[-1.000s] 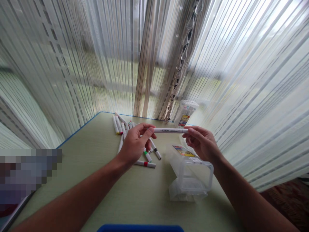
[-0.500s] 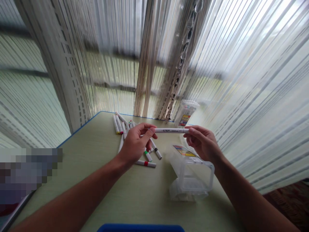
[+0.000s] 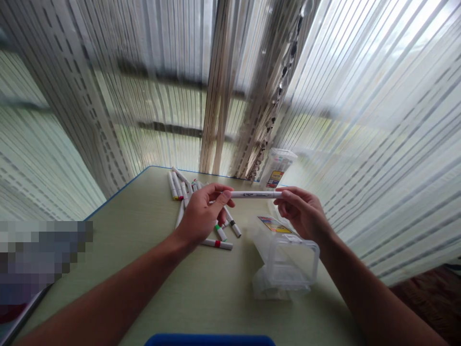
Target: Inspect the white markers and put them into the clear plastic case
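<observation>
A white marker [image 3: 255, 194] with small dark print is held level above the table, one end in each hand. My left hand [image 3: 203, 211] pinches its left end between thumb and fingers. At the right end, the thumb and fingers of my right hand [image 3: 304, 211] are closed on it. Beneath and behind my left hand lie several loose white markers [image 3: 218, 244] with coloured bands, partly hidden by that hand. Below my right hand, an open clear plastic case [image 3: 293, 262] with a yellow label lies on its side.
A second clear case [image 3: 279, 168], with coloured items visible inside, stands upright at the back. The pale green table [image 3: 137, 202] has a blue edge. Striped sheer curtains [image 3: 173, 96] hang behind it. A blue object [image 3: 211, 340] shows at the bottom edge.
Both hands keep nearly the same position on the marker. The curtains have shifted slightly; the markers and cases stay put.
</observation>
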### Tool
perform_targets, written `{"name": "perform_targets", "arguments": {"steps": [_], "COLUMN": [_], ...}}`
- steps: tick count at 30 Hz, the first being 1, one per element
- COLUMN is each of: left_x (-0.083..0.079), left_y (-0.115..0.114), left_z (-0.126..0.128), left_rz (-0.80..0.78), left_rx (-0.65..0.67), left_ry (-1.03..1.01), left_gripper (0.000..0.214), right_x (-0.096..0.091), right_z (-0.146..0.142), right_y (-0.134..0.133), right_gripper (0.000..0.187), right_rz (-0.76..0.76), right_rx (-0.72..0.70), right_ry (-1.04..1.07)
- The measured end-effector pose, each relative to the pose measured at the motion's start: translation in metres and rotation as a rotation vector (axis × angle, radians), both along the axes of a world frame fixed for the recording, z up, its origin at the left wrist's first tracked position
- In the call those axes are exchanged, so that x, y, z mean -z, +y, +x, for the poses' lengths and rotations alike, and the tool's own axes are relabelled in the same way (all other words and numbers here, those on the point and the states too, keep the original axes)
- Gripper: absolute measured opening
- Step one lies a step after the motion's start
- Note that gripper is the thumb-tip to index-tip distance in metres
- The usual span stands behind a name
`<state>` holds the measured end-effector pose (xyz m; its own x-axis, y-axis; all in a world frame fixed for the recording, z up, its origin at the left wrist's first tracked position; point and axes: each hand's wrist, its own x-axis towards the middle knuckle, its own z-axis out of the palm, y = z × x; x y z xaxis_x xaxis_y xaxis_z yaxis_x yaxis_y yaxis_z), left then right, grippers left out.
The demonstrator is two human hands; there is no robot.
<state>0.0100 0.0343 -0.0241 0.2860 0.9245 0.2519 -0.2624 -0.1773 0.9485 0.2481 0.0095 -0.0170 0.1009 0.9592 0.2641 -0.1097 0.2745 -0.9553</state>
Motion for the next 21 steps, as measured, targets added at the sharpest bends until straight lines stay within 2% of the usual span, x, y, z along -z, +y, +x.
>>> {"name": "perform_targets", "arguments": {"steps": [21], "left_x": [0.0003], "left_y": [-0.0004], "left_z": [0.0003], "left_rz": [0.010], "left_rx": [0.005], "left_ry": [0.018], "left_gripper": [0.022], "right_x": [0.0005], "right_z": [0.0004], "right_y": [-0.0004], "right_gripper": [0.014], "right_rz": [0.000], "right_rx": [-0.043], "right_ry": [0.073]}}
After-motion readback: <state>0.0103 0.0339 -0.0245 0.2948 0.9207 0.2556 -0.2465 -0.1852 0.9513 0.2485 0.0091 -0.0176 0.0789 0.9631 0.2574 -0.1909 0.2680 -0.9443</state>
